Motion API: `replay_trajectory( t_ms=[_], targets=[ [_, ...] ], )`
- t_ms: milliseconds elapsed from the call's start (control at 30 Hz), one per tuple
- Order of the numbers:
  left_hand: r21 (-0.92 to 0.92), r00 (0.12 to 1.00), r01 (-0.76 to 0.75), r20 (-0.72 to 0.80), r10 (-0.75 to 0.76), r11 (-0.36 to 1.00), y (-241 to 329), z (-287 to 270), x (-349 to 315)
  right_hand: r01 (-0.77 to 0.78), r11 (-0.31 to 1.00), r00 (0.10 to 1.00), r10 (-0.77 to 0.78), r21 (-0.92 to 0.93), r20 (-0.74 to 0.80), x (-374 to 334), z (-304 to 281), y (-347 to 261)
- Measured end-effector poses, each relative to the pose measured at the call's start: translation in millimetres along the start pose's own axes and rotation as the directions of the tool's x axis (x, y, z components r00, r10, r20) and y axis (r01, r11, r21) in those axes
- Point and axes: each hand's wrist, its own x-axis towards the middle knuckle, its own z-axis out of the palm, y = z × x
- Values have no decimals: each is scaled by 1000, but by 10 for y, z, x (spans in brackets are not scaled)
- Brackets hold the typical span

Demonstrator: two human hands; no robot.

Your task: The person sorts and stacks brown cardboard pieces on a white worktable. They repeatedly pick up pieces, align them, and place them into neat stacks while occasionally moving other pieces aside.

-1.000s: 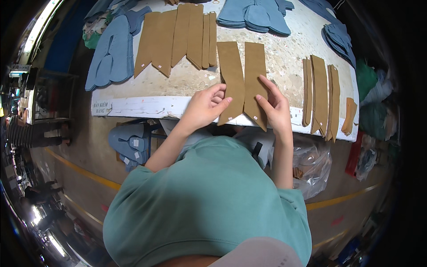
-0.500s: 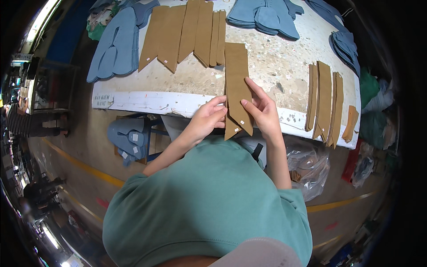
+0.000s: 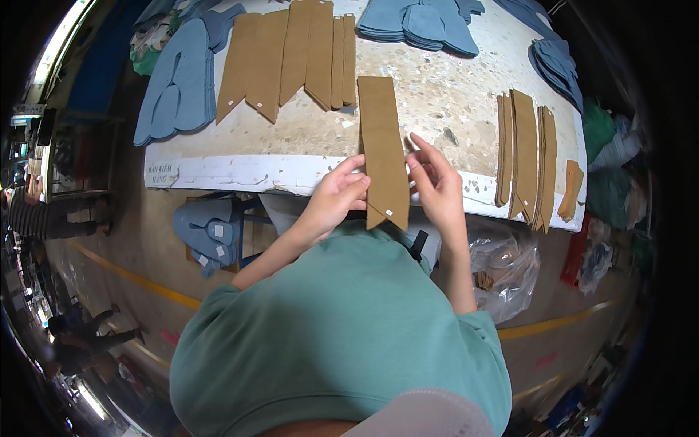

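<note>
A brown cut strip (image 3: pixel 384 146) with a notched lower end and a small white sticker hangs partly over the table's near edge. My left hand (image 3: pixel 339 197) grips its left edge, thumb at the front and the other fingers partly hidden behind. Beside the right edge is my right hand (image 3: pixel 440 186), fingers apart and bent, the thumb tip very close to the strip; whether it touches is hard to tell. Similar brown pieces (image 3: pixel 262 62) lie in overlapping stacks at the far left. More narrow brown strips (image 3: pixel 523 146) lie at the right.
The worn white table (image 3: pixel 240 169) spans the view ahead. Blue cut pieces lie in stacks at the far left (image 3: pixel 178 87), far middle (image 3: pixel 419 25) and far right (image 3: pixel 557 69). Below the table are more blue pieces (image 3: pixel 206 229) and a clear plastic bag (image 3: pixel 506 269).
The right hand has let go of the strip's front and moved slightly right. Two offset notched ends now appear lined up as one. The left hand keeps its hold.
</note>
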Motion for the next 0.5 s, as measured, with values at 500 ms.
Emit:
replay_trajectory(
  t_ms=[500],
  targets=[
    [301,940,69,300,-163,951,3,380,206,509,688,840,-527,-517,126,275,-1340,-529]
  ],
)
